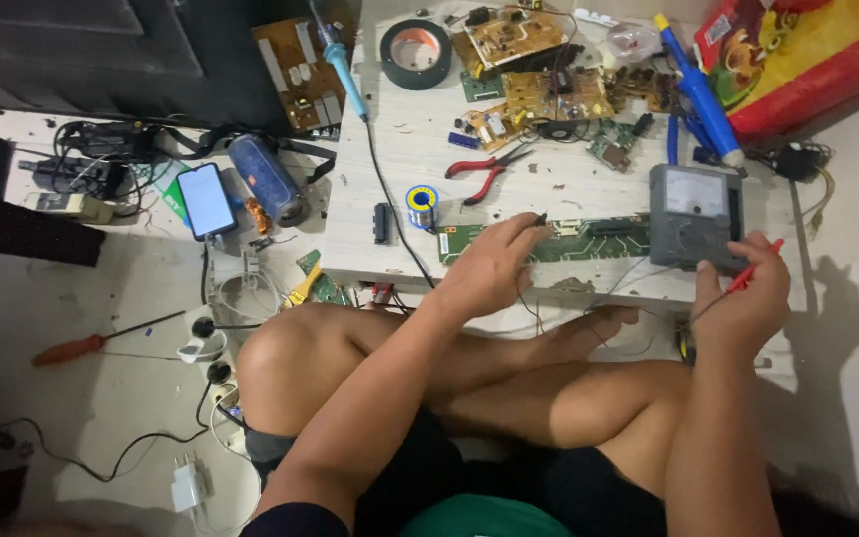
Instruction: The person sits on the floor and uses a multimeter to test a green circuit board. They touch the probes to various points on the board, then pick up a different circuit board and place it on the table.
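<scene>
Long green circuit board (589,239) is lying along the near edge of the low table (400,149). It is being pressed by the left hand (494,264), fingers curled on a black probe. A red probe (753,268) is being pinched by the right hand (743,298) beside the grey multimeter (696,214), near the right corner. Red pliers (489,169) are lying mid-table.
</scene>
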